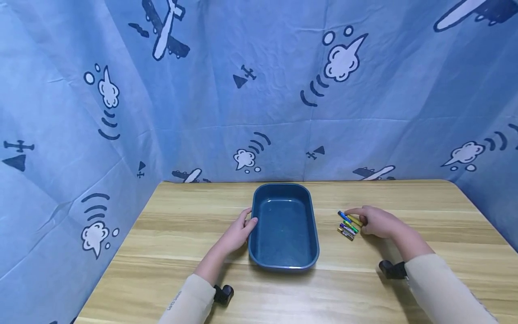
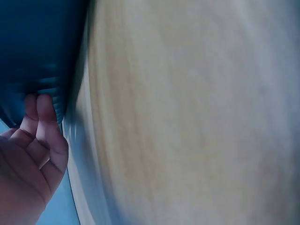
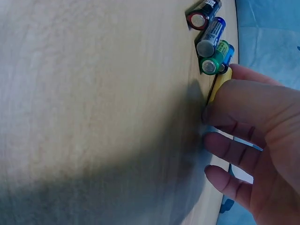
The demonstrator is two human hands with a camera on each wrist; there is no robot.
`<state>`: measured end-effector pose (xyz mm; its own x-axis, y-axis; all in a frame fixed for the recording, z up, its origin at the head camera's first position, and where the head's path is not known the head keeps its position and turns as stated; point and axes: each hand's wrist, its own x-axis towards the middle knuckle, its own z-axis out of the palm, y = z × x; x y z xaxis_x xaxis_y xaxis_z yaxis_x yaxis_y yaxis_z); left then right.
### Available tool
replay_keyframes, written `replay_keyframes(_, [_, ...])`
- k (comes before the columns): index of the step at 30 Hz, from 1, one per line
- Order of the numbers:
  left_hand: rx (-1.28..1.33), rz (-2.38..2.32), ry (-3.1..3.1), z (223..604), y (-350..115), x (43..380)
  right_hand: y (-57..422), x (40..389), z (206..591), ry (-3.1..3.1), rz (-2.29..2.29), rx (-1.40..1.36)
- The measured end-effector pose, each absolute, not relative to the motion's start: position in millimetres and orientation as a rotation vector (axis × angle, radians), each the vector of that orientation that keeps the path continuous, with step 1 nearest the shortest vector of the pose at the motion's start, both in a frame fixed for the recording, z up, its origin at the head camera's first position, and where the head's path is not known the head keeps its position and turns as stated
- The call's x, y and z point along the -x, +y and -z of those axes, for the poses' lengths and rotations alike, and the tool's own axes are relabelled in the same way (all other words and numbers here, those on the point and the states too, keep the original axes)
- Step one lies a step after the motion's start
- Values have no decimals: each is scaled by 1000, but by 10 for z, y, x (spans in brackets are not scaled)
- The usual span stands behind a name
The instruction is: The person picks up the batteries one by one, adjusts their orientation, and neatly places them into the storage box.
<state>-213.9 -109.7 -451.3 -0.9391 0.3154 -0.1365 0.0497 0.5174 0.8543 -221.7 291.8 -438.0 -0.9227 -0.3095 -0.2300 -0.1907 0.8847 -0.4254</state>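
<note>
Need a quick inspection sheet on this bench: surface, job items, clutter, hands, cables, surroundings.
Surface: light wood-grain table.
Tray: dark blue tray, set open side up; no battery seen in it.
Batteries: five, close together to the right of the tray: black battery, blue-and-silver battery, green battery, blue battery, yellow battery.
Clutter: nothing seen.
Left hand: left hand holds the tray's left side, thumb at the rim, fingers against the outer wall.
Right hand: right hand has thumb and index finger at the yellow battery; firmness of grip unclear.
Cables: nothing seen.
Surroundings: blue curtain printed with planes and clouds.
</note>
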Motion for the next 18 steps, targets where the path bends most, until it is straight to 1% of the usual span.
replay_keyframes(12, [-313,-1376,2495,4518,-1084,2149,3024,2217,4379,2819,692,423])
replay_keyframes(18, [-301,-1399,2467,4516,-1083,2144,3009,2244,4340,2909,997,362])
